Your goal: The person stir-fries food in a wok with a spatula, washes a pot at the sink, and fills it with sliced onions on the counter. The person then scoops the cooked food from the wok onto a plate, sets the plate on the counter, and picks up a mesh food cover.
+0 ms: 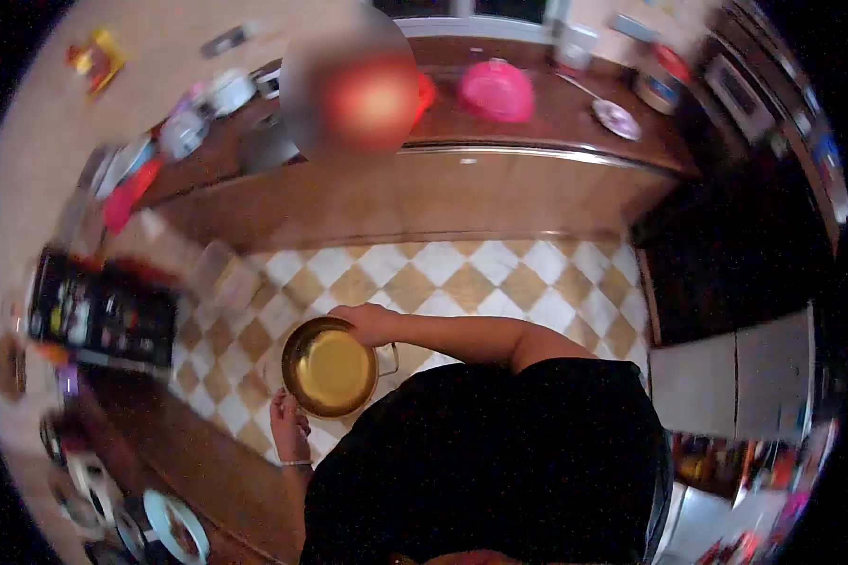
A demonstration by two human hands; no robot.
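A round metal pot (334, 372) with a shiny golden inside is held in front of my body, above the tiled floor. Its mouth faces up toward me, and nothing shows inside it. My right hand (366, 325) is closed on the far rim. A wire-like loop handle (388, 360) sticks out free on the pot's right side. At the near left edge, the curled fingers of my left hand (290, 424) are closed on the pot; whether they hold a second handle is hidden. A band circles my left wrist.
Ahead runs a brown counter (575, 99) with a pink dome-shaped item (497, 91), a spoon rest-like dish (616, 120) and a jar (662, 80). A black stove-like unit (104, 311) stands left. A plate (174, 527) lies on the near-left counter. Dark cabinets (725, 254) stand right.
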